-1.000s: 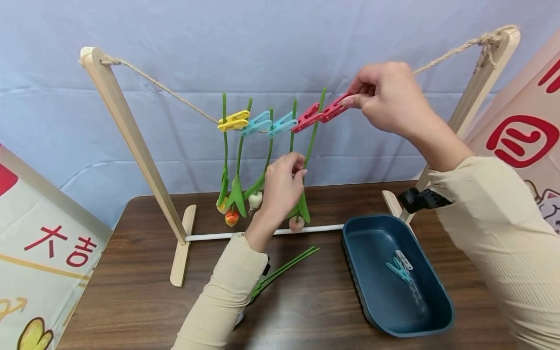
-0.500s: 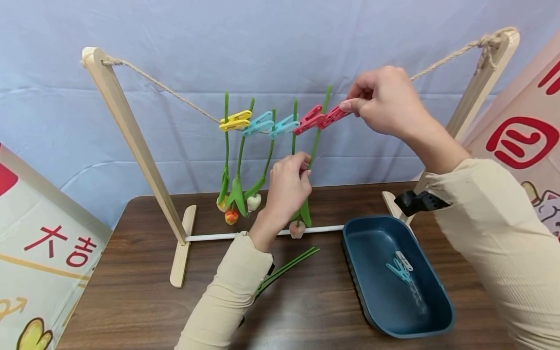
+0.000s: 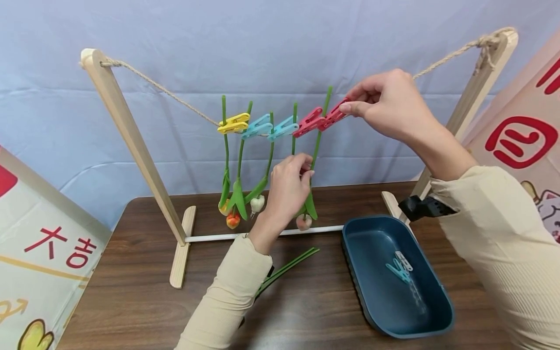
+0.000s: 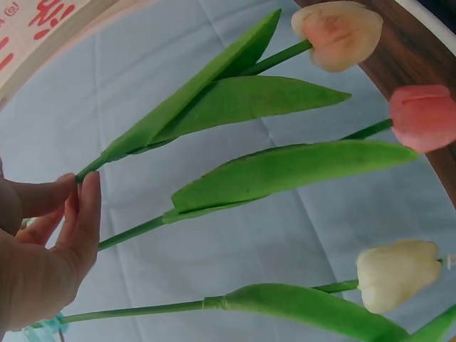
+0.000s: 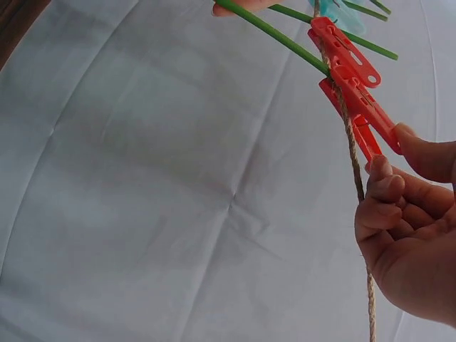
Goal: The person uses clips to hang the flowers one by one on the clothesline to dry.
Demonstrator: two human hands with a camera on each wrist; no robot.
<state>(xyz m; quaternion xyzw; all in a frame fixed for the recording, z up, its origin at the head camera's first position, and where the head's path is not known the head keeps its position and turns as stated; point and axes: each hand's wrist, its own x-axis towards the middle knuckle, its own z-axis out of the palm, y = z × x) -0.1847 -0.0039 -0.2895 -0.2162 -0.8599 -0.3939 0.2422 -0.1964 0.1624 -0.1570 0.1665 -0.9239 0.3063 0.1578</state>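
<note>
While the left hand (image 3: 288,187) pinches the head-down tulip (image 4: 235,107) by its stem (image 5: 274,33) and the right hand (image 3: 393,107) the red peg (image 5: 367,105) at the rope (image 5: 371,313), a shallow peg bite could let the tulip slip free.

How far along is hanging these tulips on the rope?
Done: four tulips hang from the rope by a yellow clothespin, two blue clothespins and a red clothespin.
In hand: the left hand pinches the fifth tulip's stem; the right hand holds the second red clothespin at the rope.
Probably left: the loose stems on the table, with two clothespins in the blue tub.
</note>
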